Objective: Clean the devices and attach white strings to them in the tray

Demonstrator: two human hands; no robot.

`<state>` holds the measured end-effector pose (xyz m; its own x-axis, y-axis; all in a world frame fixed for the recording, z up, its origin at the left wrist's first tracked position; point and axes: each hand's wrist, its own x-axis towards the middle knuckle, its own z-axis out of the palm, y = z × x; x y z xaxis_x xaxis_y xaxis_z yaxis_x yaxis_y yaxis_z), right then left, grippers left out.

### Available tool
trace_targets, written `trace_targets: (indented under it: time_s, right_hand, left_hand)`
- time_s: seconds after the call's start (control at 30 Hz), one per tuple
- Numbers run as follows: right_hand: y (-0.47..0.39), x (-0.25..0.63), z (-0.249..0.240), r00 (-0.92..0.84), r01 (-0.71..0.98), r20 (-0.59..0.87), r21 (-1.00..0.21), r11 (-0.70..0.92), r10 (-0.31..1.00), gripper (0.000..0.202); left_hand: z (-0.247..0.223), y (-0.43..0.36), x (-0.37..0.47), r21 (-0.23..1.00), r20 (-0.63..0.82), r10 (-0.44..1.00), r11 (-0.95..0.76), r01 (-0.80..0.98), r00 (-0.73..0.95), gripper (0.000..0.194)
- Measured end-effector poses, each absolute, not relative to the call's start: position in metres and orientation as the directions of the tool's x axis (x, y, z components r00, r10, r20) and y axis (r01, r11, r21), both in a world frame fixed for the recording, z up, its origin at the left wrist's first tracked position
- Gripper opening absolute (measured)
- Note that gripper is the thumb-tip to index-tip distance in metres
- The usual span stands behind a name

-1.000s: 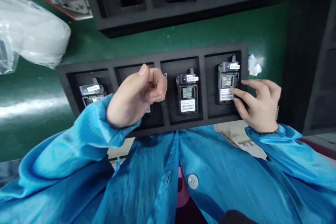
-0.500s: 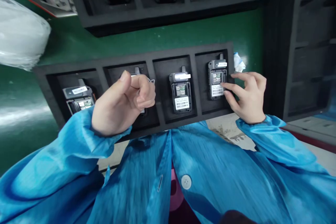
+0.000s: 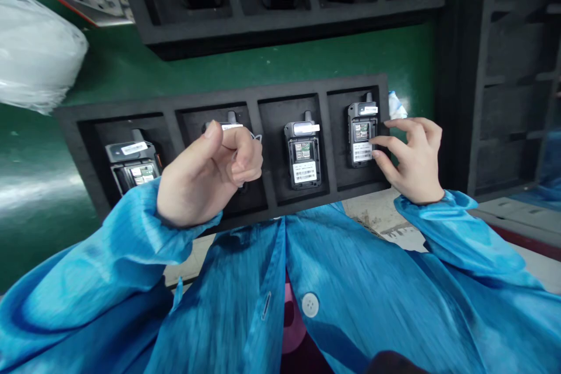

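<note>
At the far left a white plastic-wrapped bundle (image 3: 37, 67) lies on the green worktop (image 3: 307, 64). Below and right of it a long black foam tray (image 3: 219, 102) with four compartments sits at the near edge of the worktop, just in front of the person's blue coat (image 3: 350, 292).

The first compartment from the left holds a black handset (image 3: 131, 163), back side up, with its inner board showing and a white label near the top. The left hand (image 3: 208, 178) hovers over the second compartment, curled into a loose fist with the thumb laid along the forefinger; whether anything is pinched inside it cannot be told. It covers most of the second handset (image 3: 228, 127), of which only the labelled top edge shows.

The third compartment carries another open-backed handset (image 3: 302, 155) with a barcode sticker on its lower half, lying untouched. In the fourth compartment the rightmost handset (image 3: 362, 134) lies flat, and the right hand (image 3: 414, 160) rests at the tray's right end with fingers spread and half open, its fingertips (image 3: 374, 140) touching the handset's right side without closing round it.

Above, a second foam tray (image 3: 284, 26) holds closed black units. Dark empty foam trays (image 3: 508, 70) stand stacked at the far right.
</note>
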<state>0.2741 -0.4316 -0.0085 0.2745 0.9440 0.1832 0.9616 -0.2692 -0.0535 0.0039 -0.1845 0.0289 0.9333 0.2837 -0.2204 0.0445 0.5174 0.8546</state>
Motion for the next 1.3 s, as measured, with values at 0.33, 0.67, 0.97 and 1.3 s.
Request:
trace_targets:
  time_s: [0.33,0.67,0.97,1.3]
  right_hand:
    - [-0.431,0.278,-0.007,0.215,0.975,0.159,0.026,-0.222,0.964,0.024]
    - [-0.352,0.222,0.044,0.203,0.862,0.346,-0.507,0.000,0.916,0.015]
    - [-0.309,0.185,0.057,0.094,0.668,0.222,-0.737,0.104,0.971,0.011]
    - [-0.310,0.180,0.053,0.223,0.528,0.241,-0.844,0.090,0.945,0.005]
  left_hand:
    - [0.030,-0.187,0.004,0.859,-0.223,0.303,0.511,0.040,0.927,0.053]
    - [0.044,-0.199,0.015,0.871,-0.233,0.242,0.482,0.091,0.942,0.063]
    - [0.046,-0.202,0.007,0.881,-0.264,0.232,0.454,0.136,0.936,0.068]
    - [0.043,-0.201,0.009,0.906,-0.263,0.309,0.405,0.124,0.914,0.065]
